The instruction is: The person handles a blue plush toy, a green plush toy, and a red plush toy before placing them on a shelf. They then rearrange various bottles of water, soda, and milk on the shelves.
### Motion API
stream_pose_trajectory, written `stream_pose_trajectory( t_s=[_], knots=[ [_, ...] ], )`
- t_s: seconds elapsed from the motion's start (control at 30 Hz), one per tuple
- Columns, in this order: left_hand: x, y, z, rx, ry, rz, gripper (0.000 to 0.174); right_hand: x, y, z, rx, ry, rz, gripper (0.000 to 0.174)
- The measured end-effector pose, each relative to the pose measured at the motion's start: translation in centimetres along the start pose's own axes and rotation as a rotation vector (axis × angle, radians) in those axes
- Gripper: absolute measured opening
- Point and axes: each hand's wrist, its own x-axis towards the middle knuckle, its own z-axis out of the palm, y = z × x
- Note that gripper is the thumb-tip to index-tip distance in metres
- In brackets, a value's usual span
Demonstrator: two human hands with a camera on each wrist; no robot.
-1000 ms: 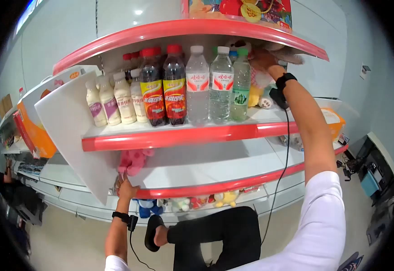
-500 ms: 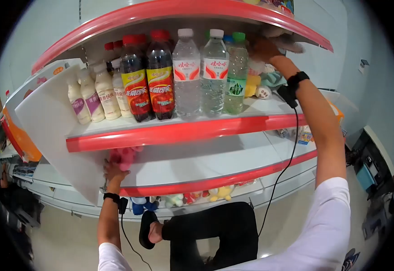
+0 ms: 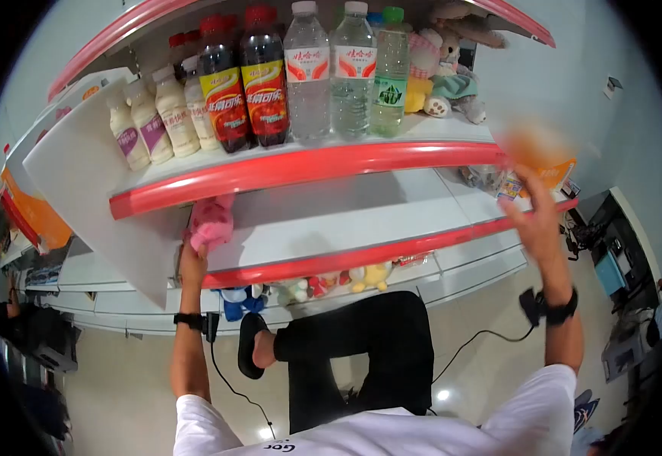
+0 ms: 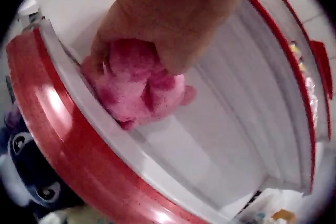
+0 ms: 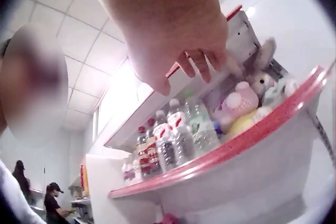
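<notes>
On the lower shelf's left end, a pink plush toy (image 3: 213,223) is gripped by my left hand (image 3: 192,264). In the left wrist view the fingers and thumb curl round the toy (image 4: 139,95), which sits close behind the red shelf edge. My right hand (image 3: 534,220) is off to the right, in front of the shelves, blurred, with fingers spread and nothing in them. The right wrist view shows the same hand (image 5: 176,40) with loose fingers, overlapping the upper shelf. A rabbit plush toy (image 3: 456,87) and a pink checked plush toy (image 3: 423,55) sit at that shelf's right end.
Along the upper shelf stand milk drink bottles (image 3: 171,114), cola bottles (image 3: 264,87), water bottles (image 3: 353,72) and a green-capped bottle (image 3: 390,83). A white side panel (image 3: 80,175) bounds the left. Below are several plush toys (image 3: 327,283). A cable (image 3: 464,349) hangs from my right wrist.
My right hand has come away from the plush toys on the upper shelf, down and to the right. My left hand, spread beside the pink toy half a second ago, now grips it. The view has tilted downward.
</notes>
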Motion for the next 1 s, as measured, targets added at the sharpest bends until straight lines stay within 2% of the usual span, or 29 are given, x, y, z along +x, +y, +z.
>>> stream_pose_trajectory(
  t_s=[0.03, 0.1, 0.13, 0.17, 0.2, 0.23, 0.27, 0.3, 0.37, 0.43, 0.5, 0.53, 0.57, 0.63, 0.67, 0.7, 0.73, 0.77, 0.8, 0.83, 0.87, 0.9, 0.93, 1.0],
  knots=[
    [-1.7, 1.5, -0.3, 0.001, -0.003, -0.007, 0.045, -1.9, -1.0, 0.2, -0.006, -0.095, 0.029, 0.041],
    [-5.8, 3.4, -0.8, -0.194, 0.045, 0.031, 0.043, -5.4, -2.5, 1.8, 0.213, -0.254, 0.215, 0.040],
    [-7.5, 4.6, -1.2, -0.102, 0.127, 0.121, 0.037, -6.7, -2.8, 2.8, 0.297, -0.310, 0.226, 0.041],
    [-9.2, 5.9, -1.5, -0.151, 0.097, 0.135, 0.036, -7.7, -3.0, 4.1, 0.383, -0.369, 0.238, 0.041],
    [-11.0, 8.8, -1.7, -0.366, 0.107, 0.051, 0.034, -8.6, -3.3, 5.6, 0.390, -0.381, 0.238, 0.041],
    [-13.0, 11.4, -1.3, -0.577, 0.121, -0.041, 0.033, -9.6, -3.7, 7.2, 0.566, -0.395, 0.345, 0.044],
    [-14.9, 12.7, -0.8, -0.491, 0.140, 0.009, 0.032, -10.5, -4.0, 8.8, 0.748, -0.415, 0.457, 0.046],
    [-16.9, 13.8, -0.6, -0.397, 0.155, 0.052, 0.031, -11.4, -3.9, 10.5, 0.768, -0.452, 0.465, 0.046],
    [-19.5, 18.4, -1.4, -0.403, 0.078, 0.098, 0.031, -12.9, -4.5, 13.5, 1.004, -0.598, 0.617, 0.052],
    [-21.1, 22.1, -1.8, -0.372, 0.056, 0.196, 0.033, -14.2, -5.7, 14.9, 1.091, -0.644, 0.685, 0.057],
    [-22.1, 25.5, -2.1, -0.321, 0.036, 0.360, 0.037, -15.3, -5.6, 15.8, 1.587, -0.527, 0.787, 0.061],
    [-22.4, 26.6, -2.2, -0.290, 0.009, 0.444, 0.038, -15.8, -6.0, 15.6, 1.737, -0.463, 0.818, 0.067],
    [-22.5, 27.6, -2.0, -0.265, -0.004, 0.535, 0.040, -16.0, -6.3, 15.1, 1.718, -0.447, 0.803, 0.067],
    [-22.9, 28.8, -1.3, -0.341, -0.011, 0.611, 0.039, -16.7, -7.2, 13.7, 1.135, -0.085, 0.334, 0.069],
    [-22.7, 29.6, -0.5, -0.422, -0.055, 0.670, 0.039, -16.7, -8.0, 13.3, 1.300, -0.019, 0.436, 0.074],
    [-22.5, 31.1, -0.3, -0.496, -0.105, 0.723, 0.039, -17.1, -8.4, 13.1, 1.342, 0.088, 0.439, 0.077],
    [-22.4, 32.2, 0.0, -0.524, -0.122, 0.744, 0.047, -16.8, -8.5, 12.5, 1.241, 0.163, 0.452, 0.074],
    [-22.3, 33.5, 0.2, -0.532, -0.116, 0.751, 0.047, -16.4, -8.6, 12.0, 1.144, 0.237, 0.465, 0.071],
    [-21.7, 35.3, -0.3, -0.556, -0.268, 0.711, 0.051, -15.3, -7.6, 10.9, 1.107, 0.287, 0.490, 0.067],
    [-21.0, 36.3, -0.5, -0.577, -0.422, 0.667, 0.055, -13.5, -5.9, 9.3, 1.070, 0.337, 0.518, 0.063],
    [-19.8, 36.7, -0.2, -0.707, -0.488, 0.708, 0.061, -11.2, -4.8, 7.6, 1.063, 0.393, 0.477, 0.059],
    [-19.3, 37.1, -0.6, -0.745, -0.503, 0.696, 0.057, -9.0, -3.4, 5.8, 1.057, 0.447, 0.443, 0.055],
    [-19.0, 36.7, -0.5, -0.714, -0.517, 0.705, 0.057, -7.1, -0.7, 3.9, 1.092, 0.403, 0.403, 0.049],
    [-18.9, 35.0, 0.1, -0.682, -0.532, 0.728, 0.057, -1.5, 4.2, 0.6, 1.094, 0.518, 0.372, 0.043]
  ],
)
